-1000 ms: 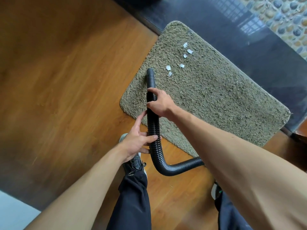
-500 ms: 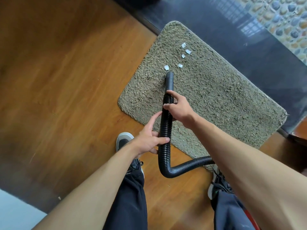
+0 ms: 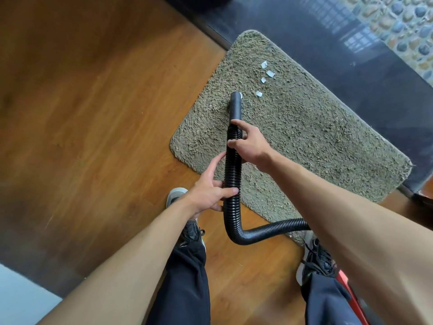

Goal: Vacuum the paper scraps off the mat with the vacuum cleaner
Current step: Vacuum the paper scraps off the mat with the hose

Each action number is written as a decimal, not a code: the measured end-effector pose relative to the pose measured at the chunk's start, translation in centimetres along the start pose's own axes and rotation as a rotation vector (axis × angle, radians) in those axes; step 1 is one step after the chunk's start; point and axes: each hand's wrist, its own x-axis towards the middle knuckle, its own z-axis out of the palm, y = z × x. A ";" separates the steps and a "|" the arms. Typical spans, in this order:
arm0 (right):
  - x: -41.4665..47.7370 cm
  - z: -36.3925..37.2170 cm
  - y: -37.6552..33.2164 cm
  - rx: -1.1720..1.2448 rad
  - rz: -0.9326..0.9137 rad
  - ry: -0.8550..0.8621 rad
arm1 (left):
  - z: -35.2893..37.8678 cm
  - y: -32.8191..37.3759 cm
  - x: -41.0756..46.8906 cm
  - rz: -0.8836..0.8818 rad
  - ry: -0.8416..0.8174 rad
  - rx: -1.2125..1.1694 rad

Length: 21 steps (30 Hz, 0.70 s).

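A shaggy olive mat (image 3: 316, 137) lies slanted on the wooden floor. Several white paper scraps (image 3: 267, 73) sit near its far end. A black ribbed vacuum hose (image 3: 232, 174) runs up from a bend by my feet to a smooth nozzle (image 3: 235, 104), whose mouth is on the mat beside the nearest scrap. My right hand (image 3: 248, 144) grips the hose just behind the nozzle. My left hand (image 3: 210, 191) holds the hose lower down, thumb over it and index finger stretched along it.
Brown wooden floor (image 3: 93, 113) lies to the left of the mat. A dark glossy surface (image 3: 351, 55) borders the mat's far side, with pebble paving beyond. My two shoes (image 3: 314, 259) stand at the mat's near edge. A red object (image 3: 349, 289) shows by my right leg.
The nozzle has swept right and forward into the scraps; two of the nearest scraps are gone from view. Both hands moved along with the hose.
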 end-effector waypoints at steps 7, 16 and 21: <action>0.0 -0.9 -0.2 0.014 0.003 0.021 | 0.4 0.9 0.2 -0.006 -0.020 -0.002; -1.0 -2.0 2.3 0.107 0.028 0.053 | 1.7 0.8 0.3 -0.031 -0.062 0.044; -0.8 -2.7 2.7 0.145 0.023 0.101 | 2.2 1.4 0.6 -0.021 -0.078 0.059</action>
